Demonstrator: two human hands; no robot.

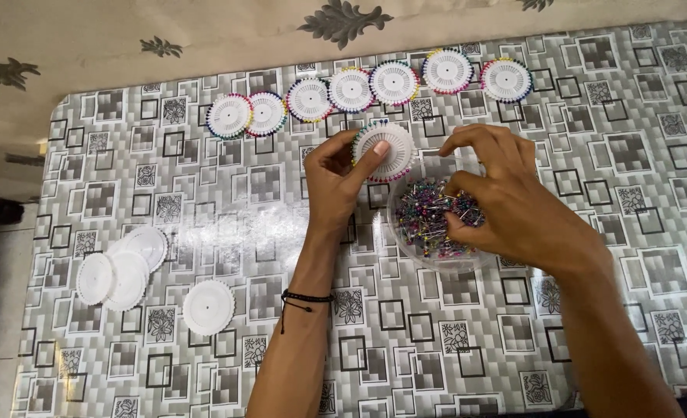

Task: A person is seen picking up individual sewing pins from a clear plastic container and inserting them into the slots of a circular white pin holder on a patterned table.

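Hands at pin wheel and pin dish on desk (pixel 204 371).
Left hand (pixel 335 182), wrist straight, fingers grasping white pin wheel (pixel 386 152) upright by its edge; right hand (pixel 506 201) arched over clear dish (pixel 436 259), fingers pinched among coloured pins (pixel 424 220).

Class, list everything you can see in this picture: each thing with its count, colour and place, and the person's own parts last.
Filled pin wheels: seven, white with coloured pin heads, row along far edge.
Held pin wheel: one, white, partly filled, in left hand.
Empty discs: four, white, near left; three overlapping, one apart.
Bowl of pins: one, clear, multicoloured pins, centre.
Table: one, grey square-patterned cover.
Wristband: one, black, left wrist.
Left hand: holds the wheel.
Right hand: fingers in the bowl.
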